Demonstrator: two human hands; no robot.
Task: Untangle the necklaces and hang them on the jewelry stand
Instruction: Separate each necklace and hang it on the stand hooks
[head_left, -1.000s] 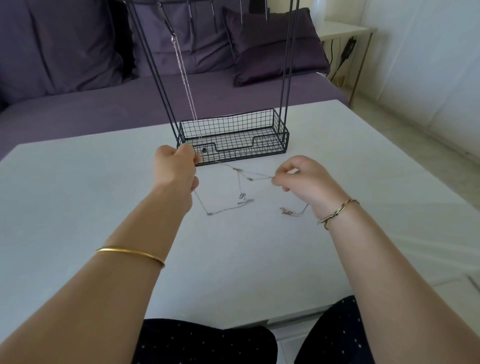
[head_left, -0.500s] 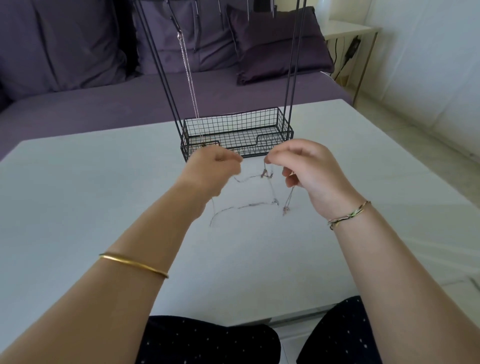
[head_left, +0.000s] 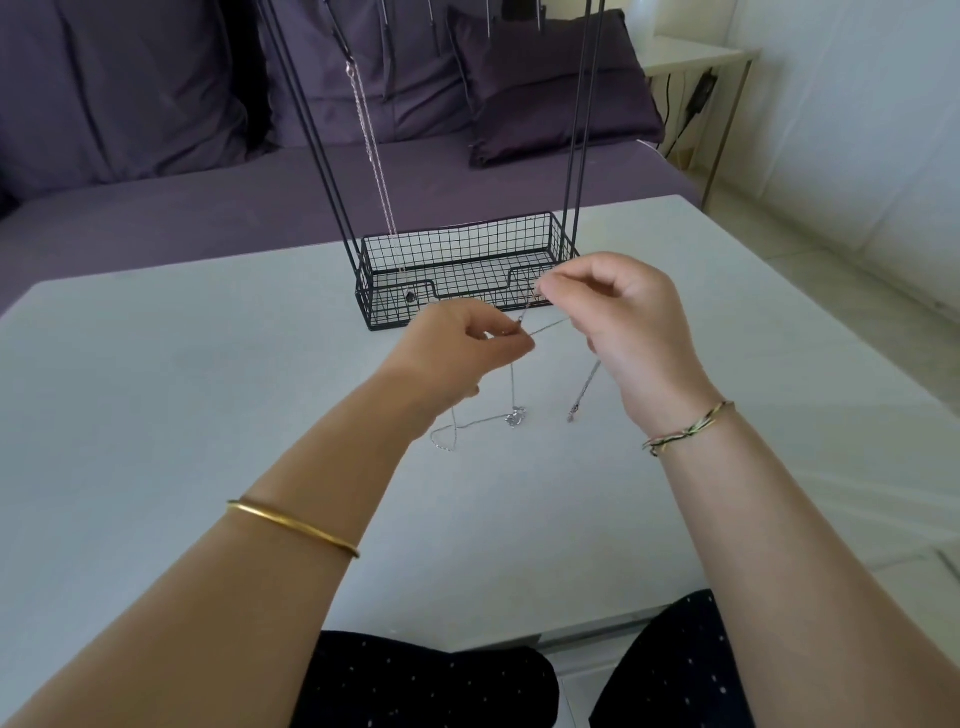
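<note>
Left hand (head_left: 467, 340) and right hand (head_left: 621, 317) each pinch the tangled silver chains (head_left: 549, 327), drawn apart, likely to loosen the knot; pendant (head_left: 516, 417) rests on table (head_left: 208, 389) at 6 o'clock, jewelry stand (head_left: 457, 249) at 12 o'clock

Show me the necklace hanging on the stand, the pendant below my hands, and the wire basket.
hanging necklace (head_left: 372, 150), head view, midway down its chain.
pendant (head_left: 516, 417), head view, on the charm itself.
wire basket (head_left: 457, 244), head view, on its back wall.
</note>
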